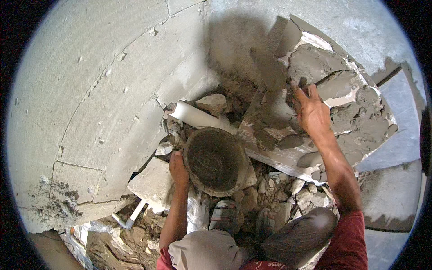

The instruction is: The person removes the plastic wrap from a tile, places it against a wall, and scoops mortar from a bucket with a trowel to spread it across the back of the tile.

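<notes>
My left hand (178, 168) grips the left rim of a round, dark mortar bowl (211, 162), thumb at the edge and the other fingers hidden. A thin grey film coats the bowl's inside. To the upper right, my right hand (312, 110) is over wet grey mortar (360, 108) spread on a large tilted slab (288, 167). Its fingers are partly curled at the mortar's left side, around something I cannot make out. A smooth, pale grey patch shows just left of those fingers.
A white pipe (198, 116) lies among rubble behind the bowl. A pale block (153, 183) and a thin white pipe with an elbow (132, 217) are at lower left. Broken stones (310, 198) surround my feet. A pale block wall (108, 90) rises left; grey tiles (391, 130) stand right.
</notes>
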### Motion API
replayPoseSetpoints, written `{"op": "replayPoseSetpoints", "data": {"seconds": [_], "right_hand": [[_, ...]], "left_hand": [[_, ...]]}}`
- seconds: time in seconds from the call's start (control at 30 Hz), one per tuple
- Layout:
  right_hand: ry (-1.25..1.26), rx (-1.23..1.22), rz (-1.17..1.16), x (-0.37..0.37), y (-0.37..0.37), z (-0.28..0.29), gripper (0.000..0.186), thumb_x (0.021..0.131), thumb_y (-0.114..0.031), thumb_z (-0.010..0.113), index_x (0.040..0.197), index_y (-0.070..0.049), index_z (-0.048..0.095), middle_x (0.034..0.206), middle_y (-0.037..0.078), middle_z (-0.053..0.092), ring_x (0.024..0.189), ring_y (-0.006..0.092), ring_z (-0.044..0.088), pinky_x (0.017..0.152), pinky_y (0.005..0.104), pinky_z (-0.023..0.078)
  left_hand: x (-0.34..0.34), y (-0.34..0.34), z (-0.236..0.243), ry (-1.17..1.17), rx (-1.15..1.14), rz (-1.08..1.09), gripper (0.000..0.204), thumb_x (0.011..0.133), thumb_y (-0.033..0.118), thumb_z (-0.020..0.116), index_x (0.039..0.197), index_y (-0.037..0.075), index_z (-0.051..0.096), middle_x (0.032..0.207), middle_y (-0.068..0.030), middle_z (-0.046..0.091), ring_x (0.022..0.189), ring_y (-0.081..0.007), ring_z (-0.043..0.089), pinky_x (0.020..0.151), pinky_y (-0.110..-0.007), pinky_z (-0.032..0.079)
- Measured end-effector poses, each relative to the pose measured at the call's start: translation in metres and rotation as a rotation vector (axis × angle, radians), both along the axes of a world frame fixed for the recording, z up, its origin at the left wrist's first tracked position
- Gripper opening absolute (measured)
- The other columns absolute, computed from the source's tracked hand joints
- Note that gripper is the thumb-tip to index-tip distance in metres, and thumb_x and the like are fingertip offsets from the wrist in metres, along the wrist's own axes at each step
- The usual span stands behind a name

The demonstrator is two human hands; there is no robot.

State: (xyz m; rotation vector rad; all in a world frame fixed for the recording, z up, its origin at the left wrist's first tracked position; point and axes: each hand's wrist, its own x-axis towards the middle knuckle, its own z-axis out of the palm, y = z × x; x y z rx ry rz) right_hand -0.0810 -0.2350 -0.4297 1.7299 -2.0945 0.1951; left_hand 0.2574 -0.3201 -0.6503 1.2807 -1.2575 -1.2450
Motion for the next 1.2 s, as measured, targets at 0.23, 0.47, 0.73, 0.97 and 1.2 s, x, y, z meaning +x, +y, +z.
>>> {"op": "replayPoseSetpoints", "data": {"seconds": [0.23,0.47,0.73,0.97,1.2], "right_hand": [[-0.090,-0.335,0.093,-0.002,0.018,0.039,0.038,0.082,-0.012,0.059,0.119,-0.008,0.050,0.093,0.017,0.053,0.074,0.0316,0.059,0.060,0.0402,0.048],[-1.754,-0.187,-0.312,0.052,0.062,0.010,0.031,0.088,-0.019,0.047,0.116,-0.007,0.043,0.083,0.010,0.057,0.055,0.0145,0.053,0.044,0.0242,0.044],[-2.451,-0.034,-0.116,0.012,0.004,0.002,0.033,0.091,-0.032,0.043,0.095,0.000,0.050,0.059,0.003,0.050,0.039,0.0114,0.047,0.033,0.0201,0.041],[-2.147,-0.278,0.119,0.005,-0.064,0.051,0.024,0.092,-0.026,0.042,0.095,-0.004,0.051,0.071,0.005,0.054,0.049,0.0124,0.047,0.041,0.0226,0.042],[-1.214,-0.365,0.099,0.027,0.010,0.085,0.050,0.091,-0.024,0.051,0.132,-0.001,0.034,0.084,0.007,0.057,0.054,0.0101,0.050,0.043,0.0244,0.041]], "left_hand": [[-0.002,-0.013,-0.033,-0.024,0.022,0.021,0.036,0.092,0.028,0.040,0.091,-0.004,0.056,0.085,-0.0126,0.056,0.078,-0.0223,0.048,0.075,-0.034,0.039],[-0.020,-0.011,-0.010,-0.057,-0.034,-0.045,0.038,0.091,0.027,0.041,0.096,-0.005,0.060,0.088,-0.0150,0.059,0.083,-0.0240,0.052,0.077,-0.035,0.039],[-0.010,-0.013,-0.024,-0.093,-0.020,-0.081,0.039,0.091,0.029,0.042,0.097,-0.007,0.056,0.090,-0.0179,0.058,0.086,-0.0281,0.052,0.079,-0.037,0.038],[-0.024,-0.002,-0.003,-0.172,-0.066,-0.074,0.043,0.090,0.034,0.042,0.102,-0.006,0.055,0.096,-0.0231,0.056,0.090,-0.0345,0.050,0.081,-0.041,0.037],[-0.007,-0.012,-0.033,-0.320,-0.062,-0.016,0.039,0.090,0.032,0.043,0.098,-0.004,0.059,0.095,-0.0182,0.058,0.091,-0.0318,0.050,0.081,-0.038,0.037]]}}
